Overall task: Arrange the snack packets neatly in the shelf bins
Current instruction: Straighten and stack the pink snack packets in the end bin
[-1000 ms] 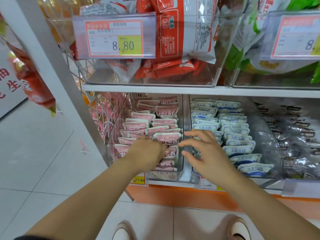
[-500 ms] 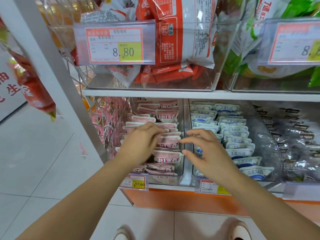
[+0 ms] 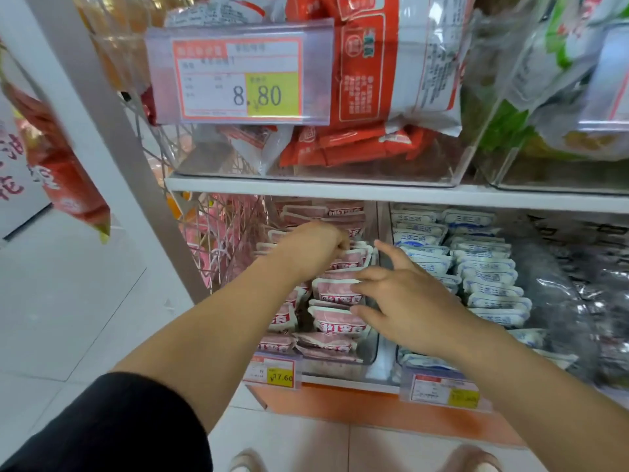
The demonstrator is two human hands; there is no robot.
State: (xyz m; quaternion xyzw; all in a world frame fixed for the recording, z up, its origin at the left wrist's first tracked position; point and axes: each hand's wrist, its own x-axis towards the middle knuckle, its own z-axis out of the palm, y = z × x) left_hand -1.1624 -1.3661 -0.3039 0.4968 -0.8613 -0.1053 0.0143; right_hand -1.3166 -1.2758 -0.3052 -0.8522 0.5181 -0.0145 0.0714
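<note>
Pink snack packets [image 3: 335, 291] are lying in overlapping rows inside a clear bin [image 3: 369, 349] on the lower shelf [image 3: 340, 192], each one a small pale-pink pouch with white sealed edges and a red band of white characters. The left hand [image 3: 311, 248] is reaching deep into this bin with its fingers curled down onto the top edges of the packets near the middle of the stack; whether its grip is actually pinching a packet cannot be told. The right hand [image 3: 405, 301] is hovering at the bin's right side with its grip released, fingers spread, fingertips touching the front pink pouches. Just beside, in the neighbouring bin, blue and white packets [image 3: 483, 267] are sitting in similar tidy rows. A price tag [image 3: 274, 369] reading 17.60 is hanging at the front of the pink bin. Above, large red bags [image 3: 367, 90] are filling an upper bin behind a tag [image 3: 238, 78] marked 8.80.
</note>
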